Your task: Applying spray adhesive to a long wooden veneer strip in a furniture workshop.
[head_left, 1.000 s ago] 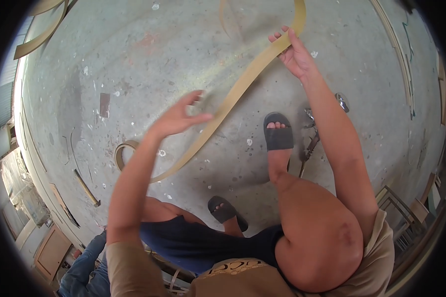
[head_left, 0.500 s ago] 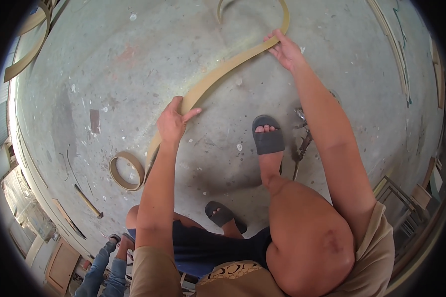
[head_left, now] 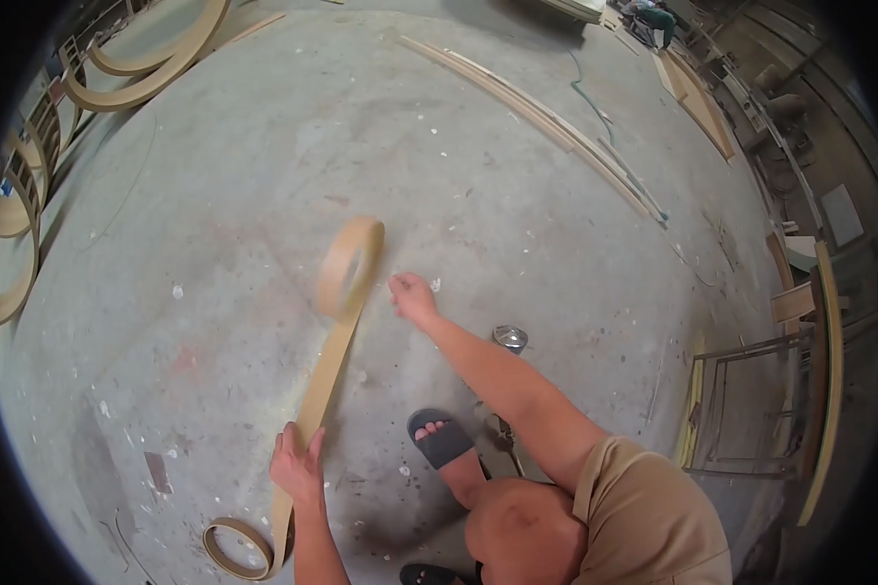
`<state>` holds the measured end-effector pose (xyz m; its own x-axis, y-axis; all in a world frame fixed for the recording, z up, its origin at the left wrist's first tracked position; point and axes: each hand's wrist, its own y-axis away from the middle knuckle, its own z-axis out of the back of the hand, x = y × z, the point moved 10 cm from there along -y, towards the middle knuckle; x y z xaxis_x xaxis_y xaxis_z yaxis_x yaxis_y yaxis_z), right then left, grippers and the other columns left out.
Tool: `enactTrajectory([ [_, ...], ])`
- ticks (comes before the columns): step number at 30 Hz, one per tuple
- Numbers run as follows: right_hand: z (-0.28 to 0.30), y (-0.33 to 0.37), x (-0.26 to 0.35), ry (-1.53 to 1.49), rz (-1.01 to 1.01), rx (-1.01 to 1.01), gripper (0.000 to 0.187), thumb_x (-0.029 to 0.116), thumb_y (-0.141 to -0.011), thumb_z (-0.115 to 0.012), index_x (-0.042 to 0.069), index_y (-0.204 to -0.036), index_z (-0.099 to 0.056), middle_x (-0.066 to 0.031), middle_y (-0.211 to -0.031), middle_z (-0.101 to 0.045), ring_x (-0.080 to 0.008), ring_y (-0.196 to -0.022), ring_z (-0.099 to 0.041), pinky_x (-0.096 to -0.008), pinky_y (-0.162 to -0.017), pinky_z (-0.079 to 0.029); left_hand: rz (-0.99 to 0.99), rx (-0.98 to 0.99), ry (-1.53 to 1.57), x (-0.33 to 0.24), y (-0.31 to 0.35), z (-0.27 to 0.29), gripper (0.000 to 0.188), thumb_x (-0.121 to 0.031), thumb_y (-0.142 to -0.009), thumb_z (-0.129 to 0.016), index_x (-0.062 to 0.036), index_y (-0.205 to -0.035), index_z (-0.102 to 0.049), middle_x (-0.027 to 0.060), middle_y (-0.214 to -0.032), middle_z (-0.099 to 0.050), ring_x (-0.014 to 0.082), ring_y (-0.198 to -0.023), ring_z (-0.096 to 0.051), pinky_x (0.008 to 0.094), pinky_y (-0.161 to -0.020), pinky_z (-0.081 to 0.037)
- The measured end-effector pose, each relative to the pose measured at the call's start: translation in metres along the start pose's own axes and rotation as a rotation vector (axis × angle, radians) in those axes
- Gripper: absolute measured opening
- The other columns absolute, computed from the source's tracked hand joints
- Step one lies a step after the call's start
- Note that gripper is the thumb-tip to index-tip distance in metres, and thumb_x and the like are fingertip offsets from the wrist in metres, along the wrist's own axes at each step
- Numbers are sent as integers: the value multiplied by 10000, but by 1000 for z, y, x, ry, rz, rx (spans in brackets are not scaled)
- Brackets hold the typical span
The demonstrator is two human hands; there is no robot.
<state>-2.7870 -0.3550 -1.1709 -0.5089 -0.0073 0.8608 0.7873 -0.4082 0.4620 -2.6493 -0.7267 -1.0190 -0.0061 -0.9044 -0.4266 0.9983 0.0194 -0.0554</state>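
A long, flat tan strip (head_left: 324, 380) stretches over the concrete floor, its far end curled into an upright loop (head_left: 339, 265) that is blurred by motion. My left hand (head_left: 298, 468) grips the strip lower down, thumb on one edge and fingers on the other. Just right of the loop, and apart from it, my right hand (head_left: 415, 300) has its fingers curled in with nothing visible in them. Beside the strip's near end lies a small tan coil (head_left: 238, 548); whether the two are joined I cannot tell.
A shiny metal cup (head_left: 509, 338) stands under my right forearm, near my sandalled foot. Long wooden strips (head_left: 527, 109) and a thin green hose (head_left: 589, 96) lie farther off. Large curved bands (head_left: 141, 83) stand at far left, a metal frame (head_left: 751, 405) at right.
My right hand has come off the strip and moved left and nearer. The strip's far end has swung left into a tighter loop. My left hand keeps its hold; the view has shifted.
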Motion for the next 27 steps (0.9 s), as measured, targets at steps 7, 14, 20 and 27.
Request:
enactTrajectory([
  [7, -28, 70, 31, 691, 457, 41, 326, 322, -901, -650, 35, -1054, -680, -145, -899, -705, -262, -780, -675, -381, -731, -534, 49, 20, 10, 4, -6, -19, 499, -387, -750, -804, -61, -1099, -661, 134, -966, -676, 367, -838, -655, 427, -705, -520],
  [14, -60, 84, 76, 200, 188, 671, 397, 402, -927, -659, 66, -1137, -660, -26, -960, -671, -121, -825, -659, -292, -704, -540, 44, -2, -50, 31, 5, -15, 480, -411, -748, -800, -105, -1093, -667, 125, -966, -680, 366, -838, -660, 452, -697, -522],
  [20, 6, 8, 104, -75, -57, 690, 424, 412, -967, -554, 109, -1264, -557, -107, -1103, -656, -203, -1023, -648, -392, -851, -558, 18, 146, -79, 85, 9, -15, 539, -447, -741, -807, -58, -1094, -684, 143, -1039, -701, 348, -911, -676, 418, -777, -541],
  [27, 23, -23, 63, 190, 47, 334, 426, 444, -982, -538, 118, -1254, -572, -54, -1118, -665, -149, -1017, -630, -347, -848, -519, 98, 289, -104, 104, 14, 3, 548, -456, -763, -792, -52, -1118, -684, 153, -1065, -700, 347, -935, -673, 403, -788, -541],
])
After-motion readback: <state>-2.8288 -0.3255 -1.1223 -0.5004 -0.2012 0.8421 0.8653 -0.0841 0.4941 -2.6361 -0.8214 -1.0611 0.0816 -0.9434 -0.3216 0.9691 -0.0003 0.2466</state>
